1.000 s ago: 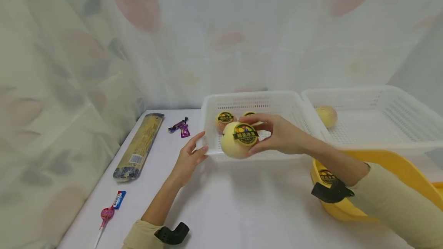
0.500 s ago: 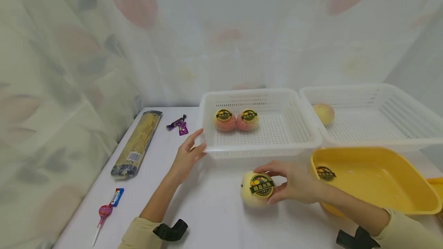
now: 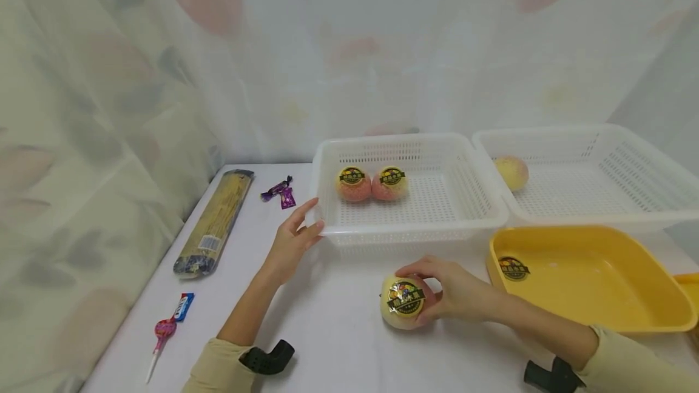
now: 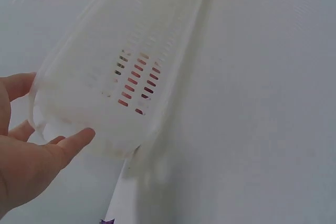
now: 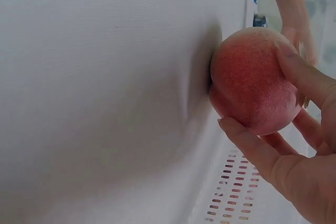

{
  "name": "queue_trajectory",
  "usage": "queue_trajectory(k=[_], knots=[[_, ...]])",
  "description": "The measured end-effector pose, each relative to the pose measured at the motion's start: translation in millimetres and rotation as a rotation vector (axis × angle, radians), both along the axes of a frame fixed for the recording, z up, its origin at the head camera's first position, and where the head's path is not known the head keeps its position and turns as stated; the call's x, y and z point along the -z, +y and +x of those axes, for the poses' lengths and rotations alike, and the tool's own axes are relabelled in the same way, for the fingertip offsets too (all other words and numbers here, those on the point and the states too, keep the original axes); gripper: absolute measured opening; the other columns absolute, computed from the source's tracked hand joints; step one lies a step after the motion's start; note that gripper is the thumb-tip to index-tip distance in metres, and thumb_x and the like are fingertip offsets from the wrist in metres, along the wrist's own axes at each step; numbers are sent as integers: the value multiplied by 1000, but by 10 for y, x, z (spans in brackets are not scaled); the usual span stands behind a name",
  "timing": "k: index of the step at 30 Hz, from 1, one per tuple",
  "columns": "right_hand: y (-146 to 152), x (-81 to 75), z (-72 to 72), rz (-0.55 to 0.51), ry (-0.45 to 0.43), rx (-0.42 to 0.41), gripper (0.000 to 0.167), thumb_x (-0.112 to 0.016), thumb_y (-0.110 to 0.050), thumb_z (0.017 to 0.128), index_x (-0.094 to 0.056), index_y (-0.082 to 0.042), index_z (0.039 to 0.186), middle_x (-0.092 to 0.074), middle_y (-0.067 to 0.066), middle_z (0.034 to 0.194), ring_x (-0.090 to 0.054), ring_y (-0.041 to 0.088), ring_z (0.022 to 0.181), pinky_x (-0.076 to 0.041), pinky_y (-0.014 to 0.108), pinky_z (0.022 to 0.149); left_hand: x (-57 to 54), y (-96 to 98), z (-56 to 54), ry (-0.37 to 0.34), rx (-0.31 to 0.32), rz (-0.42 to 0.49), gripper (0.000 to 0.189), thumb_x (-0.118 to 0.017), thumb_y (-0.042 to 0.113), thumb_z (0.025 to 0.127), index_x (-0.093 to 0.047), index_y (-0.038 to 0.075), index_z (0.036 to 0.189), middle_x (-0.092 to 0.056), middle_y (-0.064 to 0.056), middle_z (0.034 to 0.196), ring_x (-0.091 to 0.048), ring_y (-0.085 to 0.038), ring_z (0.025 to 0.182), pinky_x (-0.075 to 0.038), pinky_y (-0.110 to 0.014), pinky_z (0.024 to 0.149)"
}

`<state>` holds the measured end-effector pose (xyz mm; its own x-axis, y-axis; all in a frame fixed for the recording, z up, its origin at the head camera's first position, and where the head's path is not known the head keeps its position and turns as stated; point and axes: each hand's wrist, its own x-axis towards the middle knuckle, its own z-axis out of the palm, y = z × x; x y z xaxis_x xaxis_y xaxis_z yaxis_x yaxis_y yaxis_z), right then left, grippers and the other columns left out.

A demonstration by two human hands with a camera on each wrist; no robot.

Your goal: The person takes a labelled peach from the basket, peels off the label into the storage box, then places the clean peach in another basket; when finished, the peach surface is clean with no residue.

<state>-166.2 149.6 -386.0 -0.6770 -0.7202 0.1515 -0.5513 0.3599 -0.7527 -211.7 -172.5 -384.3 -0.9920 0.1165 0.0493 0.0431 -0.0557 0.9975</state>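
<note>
My right hand (image 3: 455, 290) grips a peach (image 3: 403, 302) over the white table, in front of the left basket. In the head view it shows a pale yellow side with a round black-and-gold sticker; the right wrist view shows the red side of the same peach (image 5: 252, 80), thumb and fingers around it, close to the tabletop. My left hand (image 3: 289, 247) holds the front left corner of the white perforated basket (image 3: 415, 229), thumb along the front and fingers at the left side. Inside that basket two stickered peaches (image 3: 354, 188) sit side by side.
A second white basket (image 3: 595, 218) with one peach (image 3: 512, 173) stands at the right. Before it is a yellow tub (image 3: 590, 284) with a sticker on its inner wall. Left lie a pack of noodles (image 3: 215, 223), purple-wrapped candies (image 3: 281, 193) and a lollipop (image 3: 164, 329).
My right hand has lowered the peach from in front of the left basket's rim towards the table, then turned it slightly. The left hand stays at the basket corner.
</note>
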Motion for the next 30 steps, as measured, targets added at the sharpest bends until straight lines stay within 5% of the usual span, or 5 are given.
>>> queue_trajectory(k=[5, 9, 14, 22, 30], knots=[[1, -2, 6, -20, -24, 4, 65, -88, -19, 65, -61, -9, 124, -57, 0, 114, -51, 12, 98, -56, 26, 70, -160, -103, 17, 138, -163, -153, 63, -64, 9, 92, -33, 11, 148, -31, -7, 151, -38, -27, 132, -42, -37, 102], [13, -3, 7, -20, -40, 1, 65, -88, -21, 66, -60, -11, 124, -57, 0, 114, -51, 12, 99, -56, 26, 71, -351, -89, 126, 328, -239, -137, 59, -64, 4, 91, -39, 6, 144, -39, -5, 145, -41, -26, 130, -44, -31, 98], [32, -17, 6, -18, -91, 1, 65, -87, -23, 68, -59, -11, 126, -55, 2, 119, -51, 14, 103, -56, 26, 74, -441, 167, 302, 439, 40, -39, 56, -61, -7, 86, -40, -6, 138, -43, -18, 140, -44, -35, 126, -46, -34, 98], [36, -6, -1, -27, -92, -11, 64, -85, -28, 71, -58, -11, 127, -55, 3, 122, -50, 16, 105, -56, 27, 76, -96, 584, 449, 183, 450, -354, 70, -76, 20, 82, -41, 11, 143, -40, -3, 144, -41, -26, 129, -44, -32, 99], [37, 19, 18, -30, -38, -9, 62, -84, -29, 72, -58, -13, 126, -56, 1, 119, -50, 15, 105, -55, 27, 75, 233, 798, 544, 104, 568, -381, 80, -84, 16, 74, -43, 18, 142, -44, 5, 137, -43, -21, 125, -46, -25, 94]])
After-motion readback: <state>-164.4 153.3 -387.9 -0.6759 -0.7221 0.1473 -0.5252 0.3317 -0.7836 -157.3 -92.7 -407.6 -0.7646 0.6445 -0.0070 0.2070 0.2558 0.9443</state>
